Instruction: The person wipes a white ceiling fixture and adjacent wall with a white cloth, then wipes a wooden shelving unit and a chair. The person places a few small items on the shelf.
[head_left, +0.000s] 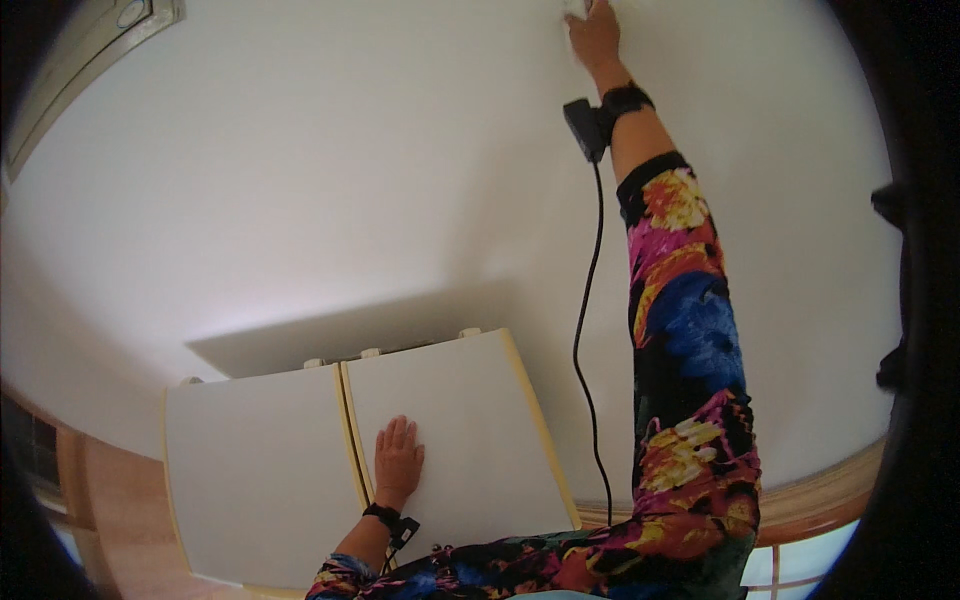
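Note:
My right hand (596, 36) is stretched far up at the top edge of the view. Its fingers close around a small white object (576, 9) against a broad white plaster surface (360, 165); the frame cuts off part of that object, so its kind is unclear. My left hand (398, 457) lies flat, palm down, on the right-hand white panel (480, 435) of a two-panel, cabinet-like unit with pale yellow edging. Nothing is held in it. A matching left panel (259, 465) stands alongside, across a narrow gap.
Each wrist wears a strapped black device, and a black cable (581, 322) hangs from the right one. Small pale blocks (371, 352) sit along the panels' far edge. A framed fitting (97, 67) is at upper left. Wooden trim (817, 487) and window panes (795, 562) appear at lower right.

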